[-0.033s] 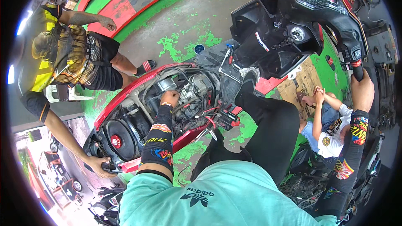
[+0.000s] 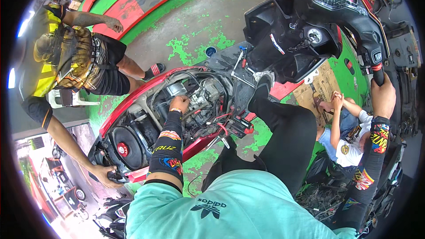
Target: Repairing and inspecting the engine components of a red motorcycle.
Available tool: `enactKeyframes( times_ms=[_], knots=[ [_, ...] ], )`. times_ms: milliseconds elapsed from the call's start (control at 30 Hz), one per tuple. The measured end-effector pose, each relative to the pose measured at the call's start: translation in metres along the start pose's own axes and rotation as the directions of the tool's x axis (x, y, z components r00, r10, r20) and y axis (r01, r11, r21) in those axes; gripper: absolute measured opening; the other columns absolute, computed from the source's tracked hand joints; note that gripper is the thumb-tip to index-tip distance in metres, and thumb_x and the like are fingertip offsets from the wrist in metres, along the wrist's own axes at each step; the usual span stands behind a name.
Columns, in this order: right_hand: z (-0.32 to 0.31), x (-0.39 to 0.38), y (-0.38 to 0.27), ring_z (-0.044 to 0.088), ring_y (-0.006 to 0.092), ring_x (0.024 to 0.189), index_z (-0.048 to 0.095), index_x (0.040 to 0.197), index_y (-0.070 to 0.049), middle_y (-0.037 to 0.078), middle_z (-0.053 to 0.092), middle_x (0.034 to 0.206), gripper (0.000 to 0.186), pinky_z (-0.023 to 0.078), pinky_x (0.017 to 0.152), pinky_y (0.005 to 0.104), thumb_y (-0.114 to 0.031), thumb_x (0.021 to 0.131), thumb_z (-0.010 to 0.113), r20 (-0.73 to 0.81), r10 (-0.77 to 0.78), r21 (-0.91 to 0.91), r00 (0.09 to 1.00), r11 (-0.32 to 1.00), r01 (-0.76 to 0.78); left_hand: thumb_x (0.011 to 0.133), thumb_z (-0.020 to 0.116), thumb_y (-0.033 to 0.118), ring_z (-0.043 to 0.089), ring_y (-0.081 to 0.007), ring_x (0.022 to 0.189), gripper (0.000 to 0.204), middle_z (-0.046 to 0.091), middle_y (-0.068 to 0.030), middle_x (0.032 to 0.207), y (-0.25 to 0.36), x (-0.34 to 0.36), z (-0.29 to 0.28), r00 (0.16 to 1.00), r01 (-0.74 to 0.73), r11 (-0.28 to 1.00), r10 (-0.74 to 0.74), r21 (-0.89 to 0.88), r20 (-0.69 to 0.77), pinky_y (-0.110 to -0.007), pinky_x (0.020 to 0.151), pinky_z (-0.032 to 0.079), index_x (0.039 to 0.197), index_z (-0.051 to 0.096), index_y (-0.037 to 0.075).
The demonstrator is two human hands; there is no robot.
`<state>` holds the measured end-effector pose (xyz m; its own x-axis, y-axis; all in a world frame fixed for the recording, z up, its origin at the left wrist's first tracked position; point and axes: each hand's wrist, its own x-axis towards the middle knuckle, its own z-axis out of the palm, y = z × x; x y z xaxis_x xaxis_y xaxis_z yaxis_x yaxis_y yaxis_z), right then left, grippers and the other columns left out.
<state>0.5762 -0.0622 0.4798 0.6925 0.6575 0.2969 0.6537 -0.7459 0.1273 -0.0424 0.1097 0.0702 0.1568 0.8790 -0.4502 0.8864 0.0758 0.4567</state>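
Observation:
A red scooter body [image 2: 116,114] stands with its seat off and the engine [image 2: 206,94] exposed. My left hand [image 2: 179,103] reaches down into that bay, its fingers curled against the engine next to a grey metal cylinder [image 2: 176,89]. What its fingertips hold is hidden. My right hand [image 2: 383,97] is wrapped round the black handlebar grip [image 2: 377,74] at the far right. Behind the engine lies a round black fuel tank area with a red cap [image 2: 122,149]. Metal wrenches [image 2: 241,68] rest on the black footboard [image 2: 221,65].
At the left a standing person [image 2: 73,62] has one hand on the scooter's tail. Another person [image 2: 349,137] sits low at the right, hands clasped, near flattened cardboard [image 2: 316,89]. A red and black tool [image 2: 241,126] lies beside the engine bay. A blue round object [image 2: 211,52] is on the floor.

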Motion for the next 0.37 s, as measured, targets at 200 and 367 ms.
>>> enactKeyframes(
  times_ms=[200, 367],
  knots=[
    [-0.016, -0.003, 0.008, 0.066, 0.0435, 0.094, 0.066, 0.123, -0.006, 0.026, 0.069, 0.097, 0.041, 0.053, 0.079, 0.0490, -0.025, 0.086, 0.066, -0.013, 0.025, -0.047, 1.000, 0.999, -0.026, 0.084, 0.071, 0.033, 0.070, -0.0361, 0.092, 0.027, 0.073, -0.0176, 0.093, 0.017, 0.010, 0.009, 0.999, -0.029, 0.999, 0.030, -0.035, 0.029, -0.044, 0.085, 0.053, 0.097, 0.078, 0.010],
    [-0.005, 0.004, 0.014, 0.066, 0.0438, 0.095, 0.065, 0.124, -0.005, 0.028, 0.068, 0.097, 0.043, 0.053, 0.080, 0.0489, -0.024, 0.086, 0.067, 0.040, 0.010, -0.007, 0.999, 1.000, -0.009, 0.085, 0.070, 0.033, 0.070, -0.0344, 0.095, 0.027, 0.074, -0.0178, 0.095, 0.010, 0.006, 0.005, 0.999, 0.007, 0.999, -0.006, -0.039, 0.035, -0.043, 0.087, 0.053, 0.098, 0.078, 0.010]
  ],
)
